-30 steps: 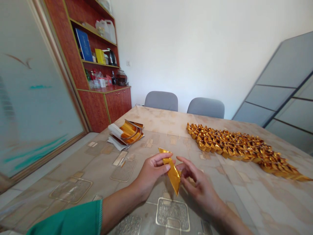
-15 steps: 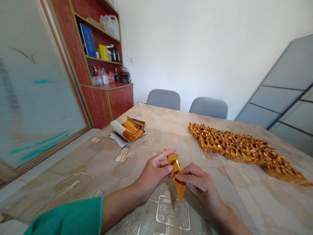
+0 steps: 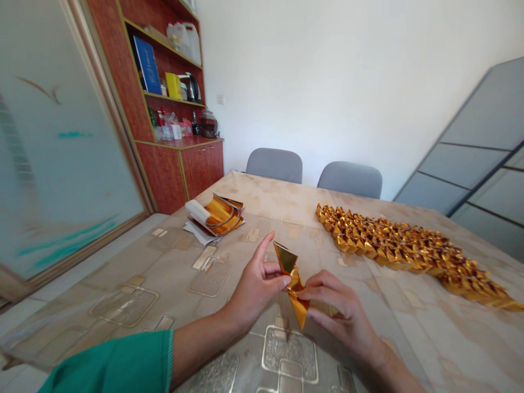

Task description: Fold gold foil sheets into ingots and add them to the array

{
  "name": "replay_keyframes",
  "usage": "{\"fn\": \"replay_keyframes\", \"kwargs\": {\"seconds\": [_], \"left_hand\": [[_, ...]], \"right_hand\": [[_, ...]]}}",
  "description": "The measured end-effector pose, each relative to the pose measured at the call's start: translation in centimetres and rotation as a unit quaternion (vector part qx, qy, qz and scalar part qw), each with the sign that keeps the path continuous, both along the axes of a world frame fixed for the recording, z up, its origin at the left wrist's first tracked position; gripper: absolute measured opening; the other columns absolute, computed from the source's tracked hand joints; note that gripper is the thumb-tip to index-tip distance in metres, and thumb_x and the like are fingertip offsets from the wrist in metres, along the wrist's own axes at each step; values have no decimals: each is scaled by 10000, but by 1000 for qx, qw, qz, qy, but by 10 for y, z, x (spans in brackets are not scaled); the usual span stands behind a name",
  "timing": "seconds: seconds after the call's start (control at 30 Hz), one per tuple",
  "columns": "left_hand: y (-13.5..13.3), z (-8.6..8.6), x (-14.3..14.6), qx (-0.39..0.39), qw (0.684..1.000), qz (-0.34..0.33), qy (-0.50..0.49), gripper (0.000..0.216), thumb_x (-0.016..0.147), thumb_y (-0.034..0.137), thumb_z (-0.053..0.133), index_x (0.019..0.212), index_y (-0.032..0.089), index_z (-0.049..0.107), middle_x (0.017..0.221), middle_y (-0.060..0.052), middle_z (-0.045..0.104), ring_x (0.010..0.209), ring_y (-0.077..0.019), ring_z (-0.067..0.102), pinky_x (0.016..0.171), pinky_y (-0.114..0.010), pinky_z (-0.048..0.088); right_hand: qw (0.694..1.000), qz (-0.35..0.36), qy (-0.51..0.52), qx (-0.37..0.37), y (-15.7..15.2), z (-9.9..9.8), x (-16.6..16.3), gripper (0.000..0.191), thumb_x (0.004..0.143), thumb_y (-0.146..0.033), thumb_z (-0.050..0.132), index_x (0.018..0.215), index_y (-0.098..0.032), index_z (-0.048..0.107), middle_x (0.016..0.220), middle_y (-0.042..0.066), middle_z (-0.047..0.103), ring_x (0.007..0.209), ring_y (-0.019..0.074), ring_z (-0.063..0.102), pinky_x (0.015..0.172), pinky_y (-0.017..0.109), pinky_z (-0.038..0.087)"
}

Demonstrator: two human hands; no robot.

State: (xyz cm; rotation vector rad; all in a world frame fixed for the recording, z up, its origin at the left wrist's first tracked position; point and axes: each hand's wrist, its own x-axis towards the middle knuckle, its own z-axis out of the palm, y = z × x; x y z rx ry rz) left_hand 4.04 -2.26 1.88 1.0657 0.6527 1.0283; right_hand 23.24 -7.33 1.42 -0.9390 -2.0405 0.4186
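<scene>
Beige surface: cover patterned with outlined rounded rectangles
Folded gold pieces: massed in rows along the right side
Gold sheets: curled stack showing white and gold, lying left, well apart from the rows
Gold foil piece: over the near middle of the surface
Left hand: pinching the foil piece's middle, index finger raised
Right hand: pinching its lower part
Grey chairs: two, at the far edge, before a white wall
Red-brown cabinet: far left, with jugs and a kettle on its shelves
Frosted door: nearer, at left
</scene>
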Motion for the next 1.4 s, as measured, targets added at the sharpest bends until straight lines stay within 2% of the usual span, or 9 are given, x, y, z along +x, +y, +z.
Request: {"fn": "replay_keyframes", "kwargs": {"seconds": [0.1,0.2,0.37,0.67,0.83,0.9,1.1,1.23,1.4], "left_hand": [[-1,1,0,19,1000,13,21,1070,691,165,777,1550,149,140,796,-41,750,710,-174,668,722,-284,486],[-4,1,1,42,998,24,30,1009,700,164,760,1538,147,198,810,-39,753,737,-178,676,732,-278,489],[-6,-4,4,38,998,17,49,903,724,174,737,1505,155,284,832,-42,751,766,-181,683,736,-276,491],[-6,-4,4,-12,1000,3,10,766,677,186,781,1360,147,439,844,-38,745,735,-168,674,717,-267,487],[-9,-8,5,31,999,-43,8,305,748,225,750,1027,133,668,953,-85,750,877,-203,684,813,-289,485],[-10,-9,6,27,998,-54,-4,221,774,242,734,965,135,699,962,-85,750,867,-199,681,815,-290,485],[-10,-12,7,6,998,-61,-7,229,770,280,746,953,143,735,930,-82,750,831,-199,673,786,-297,494],[-10,-14,7,-3,997,-78,2,216,770,292,745,925,141,749,904,-80,749,840,-199,666,782,-287,485],[-8,-13,6,8,998,-68,15,220,798,285,726,969,148,748,942,-77,752,838,-186,661,765,-271,479]], "right_hand": [[1000,-10,10,-22,0,3,-3,154,963,-315,575,966,-262,720,861,34,635,813,189,608,703,292,476],[994,-48,63,-76,-1,1,-9,224,969,-339,551,803,-224,648,801,20,593,768,181,577,693,295,447],[982,-80,117,-123,0,-10,-16,240,950,-379,550,780,-211,570,786,13,571,736,176,529,669,293,411],[985,-67,123,-103,0,-7,-17,214,923,-345,606,759,-207,614,782,9,584,749,174,547,685,293,408],[972,-107,164,-129,2,-9,-19,291,928,-398,593,714,-201,601,739,9,588,700,168,534,648,287,404],[966,-130,177,-138,2,-11,-21,314,924,-413,597,692,-201,585,736,11,595,696,169,537,641,285,403],[966,-174,149,-120,2,-9,-23,272,894,-361,639,679,-209,571,673,0,584,631,159,527,582,267,386],[981,-159,83,-76,1,-2,-18,269,888,-329,663,659,-208,589,716,11,596,669,162,552,602,262,398],[986,-107,62,-107,-2,3,-13,289,975,-343,540,755,-209,672,804,40,626,764,182,596,673,278,435]]}}
